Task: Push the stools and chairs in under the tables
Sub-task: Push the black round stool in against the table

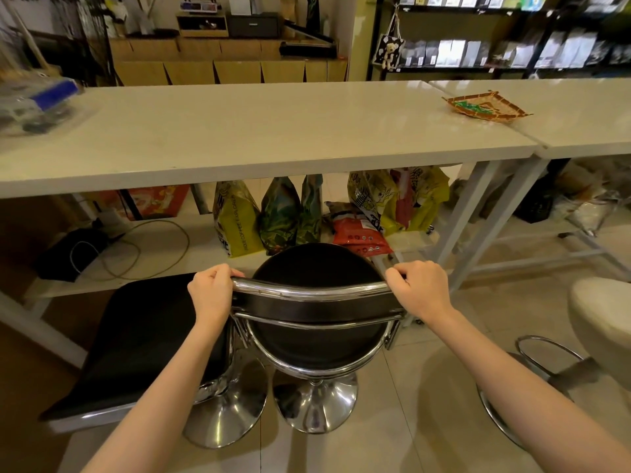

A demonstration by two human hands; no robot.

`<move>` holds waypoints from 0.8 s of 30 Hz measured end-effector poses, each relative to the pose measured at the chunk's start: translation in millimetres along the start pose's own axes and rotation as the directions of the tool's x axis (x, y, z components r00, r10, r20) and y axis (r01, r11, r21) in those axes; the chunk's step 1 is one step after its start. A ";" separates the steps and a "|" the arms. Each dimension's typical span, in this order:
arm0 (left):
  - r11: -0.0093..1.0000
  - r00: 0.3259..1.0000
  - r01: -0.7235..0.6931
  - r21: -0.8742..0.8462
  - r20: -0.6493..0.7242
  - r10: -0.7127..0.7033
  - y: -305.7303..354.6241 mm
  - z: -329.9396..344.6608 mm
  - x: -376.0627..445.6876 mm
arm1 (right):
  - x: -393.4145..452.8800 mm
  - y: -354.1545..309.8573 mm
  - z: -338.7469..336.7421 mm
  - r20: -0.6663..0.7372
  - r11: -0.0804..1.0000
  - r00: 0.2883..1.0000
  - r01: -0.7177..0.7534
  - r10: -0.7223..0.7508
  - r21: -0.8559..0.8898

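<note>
— Item: black chair (316, 291), near side of white bench (266, 131). Grip?
— Left hand (211, 291) and right hand (421, 290) both closed on its chrome backrest rail (314, 291), one per end.
— Bench lies?
— Straight ahead, far side; seat front just under edge.

Glossy beige floor tiles (426, 387) fill the lower frame, dark metal shelving (495, 35) with packaged goods lines the upper right, and cardboard boxes (232, 70) stack against the upper-centre wall.
</note>
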State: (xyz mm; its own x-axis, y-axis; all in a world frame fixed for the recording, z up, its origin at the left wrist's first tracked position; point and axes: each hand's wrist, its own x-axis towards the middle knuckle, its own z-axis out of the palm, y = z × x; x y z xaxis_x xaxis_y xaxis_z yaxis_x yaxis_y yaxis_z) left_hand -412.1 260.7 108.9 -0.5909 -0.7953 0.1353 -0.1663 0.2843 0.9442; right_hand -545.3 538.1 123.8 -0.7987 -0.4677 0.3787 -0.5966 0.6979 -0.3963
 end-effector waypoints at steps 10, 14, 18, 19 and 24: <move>0.996 0.996 -0.073 0.052 -0.052 0.075 -5.0 6.8 -5.5 | 9.4 9.9 2.6 -0.032 0.990 0.999 -0.012 0.017 0.138; 0.996 0.997 -0.069 0.065 -0.039 0.072 -5.5 6.9 -8.7 | 10.0 10.3 -0.7 -0.042 0.986 0.999 -0.010 0.017 0.164; 0.994 0.997 -0.082 0.066 -0.006 0.083 -2.3 1.5 -10.6 | 7.0 5.9 -4.3 -0.014 0.985 1.000 -0.014 0.017 0.172; 0.993 0.996 -0.087 0.079 0.011 0.086 -1.5 0.7 -11.3 | 6.6 5.6 -5.4 0.002 0.983 1.000 -0.018 0.017 0.182; 0.972 0.987 -0.137 0.190 0.104 0.118 -0.2 -6.6 -13.1 | 4.7 4.6 -12.4 0.125 0.976 0.988 -0.110 0.087 0.190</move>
State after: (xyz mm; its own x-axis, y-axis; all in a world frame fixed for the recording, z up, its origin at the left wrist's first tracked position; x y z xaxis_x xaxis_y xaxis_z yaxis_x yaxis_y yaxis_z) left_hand -399.1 267.5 108.9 -0.6853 -0.6960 0.2143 -0.2310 0.4868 0.8424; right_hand -550.8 545.9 134.1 -0.8511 -0.4693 0.2353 -0.5092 0.6292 -0.5872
